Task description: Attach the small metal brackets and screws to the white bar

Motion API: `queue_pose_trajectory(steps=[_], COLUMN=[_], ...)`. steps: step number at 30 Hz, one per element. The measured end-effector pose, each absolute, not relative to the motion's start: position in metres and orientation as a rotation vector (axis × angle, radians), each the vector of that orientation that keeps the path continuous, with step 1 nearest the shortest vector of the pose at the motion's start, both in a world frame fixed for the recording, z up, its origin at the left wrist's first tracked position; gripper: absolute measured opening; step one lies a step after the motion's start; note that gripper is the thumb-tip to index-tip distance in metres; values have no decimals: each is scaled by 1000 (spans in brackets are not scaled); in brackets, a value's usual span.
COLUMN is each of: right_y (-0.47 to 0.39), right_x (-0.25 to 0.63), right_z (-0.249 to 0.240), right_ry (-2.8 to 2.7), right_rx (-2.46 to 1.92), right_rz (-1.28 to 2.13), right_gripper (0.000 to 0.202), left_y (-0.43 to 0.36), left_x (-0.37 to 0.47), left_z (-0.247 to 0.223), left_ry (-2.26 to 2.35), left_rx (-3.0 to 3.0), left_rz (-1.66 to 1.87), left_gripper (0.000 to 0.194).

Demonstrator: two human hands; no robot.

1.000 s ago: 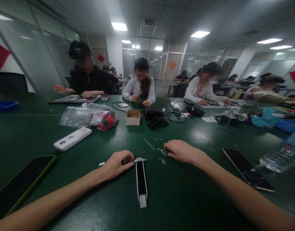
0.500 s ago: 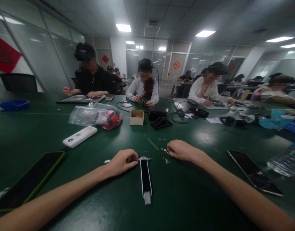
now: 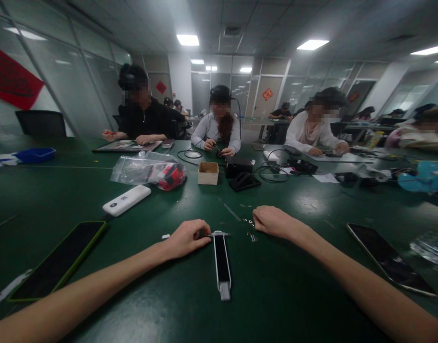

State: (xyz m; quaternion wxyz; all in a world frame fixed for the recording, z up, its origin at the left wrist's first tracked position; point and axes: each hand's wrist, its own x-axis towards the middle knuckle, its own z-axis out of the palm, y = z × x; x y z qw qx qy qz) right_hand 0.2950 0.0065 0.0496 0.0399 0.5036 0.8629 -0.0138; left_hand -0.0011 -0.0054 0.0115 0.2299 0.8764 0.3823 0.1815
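A long narrow black-and-white device (image 3: 222,262) lies on the green table in front of me, with a thin crossbar at its far end and a silvery block at its near end. My left hand (image 3: 191,237) is closed, thumb and fingers pinching the left end of that crossbar. To the right, my right hand (image 3: 271,220) rests on the table with its fingers curled; its fingertips are hidden. Several tiny shiny metal pieces (image 3: 253,237) are scattered just left of those fingers. A small white piece (image 3: 165,236) lies beside my left hand.
A white power bank (image 3: 128,200) and a green-edged phone (image 3: 62,259) lie left; another phone (image 3: 388,257) and a clear bottle (image 3: 435,244) lie right. Ahead are a plastic bag (image 3: 147,171), a small open box (image 3: 208,174) and a black stand (image 3: 243,182). Co-workers sit opposite.
The whole view has shifted slightly, so things appear a little further right. My left hand stays at the crossbar; my right hand stays curled beside the metal pieces.
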Motion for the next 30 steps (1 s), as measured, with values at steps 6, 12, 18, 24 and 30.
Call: queue_pose_trajectory(steps=[6,12,18,24,30], right_y=[-8,-29,-41,-44,-44], right_x=[281,257,240,234,229], right_z=[53,56,56,53,48], right_ry=[2892,3004,2999,2956,2891], right_rx=[1495,1449,1508,1523,1465], right_rz=[-394,-829,-1127,-1351,-1634], right_gripper=[10,18,19,19,22], left_y=[-7,-9,-18,-30,-37], left_x=[0,1,4,8,11], left_z=[13,19,38,47,46], left_ry=[1059,1074,1040,934,839], left_rx=[2400,2389,2449,2506,2495], left_rz=[518,555,595,614,676], left_gripper=[16,23,34,28,17])
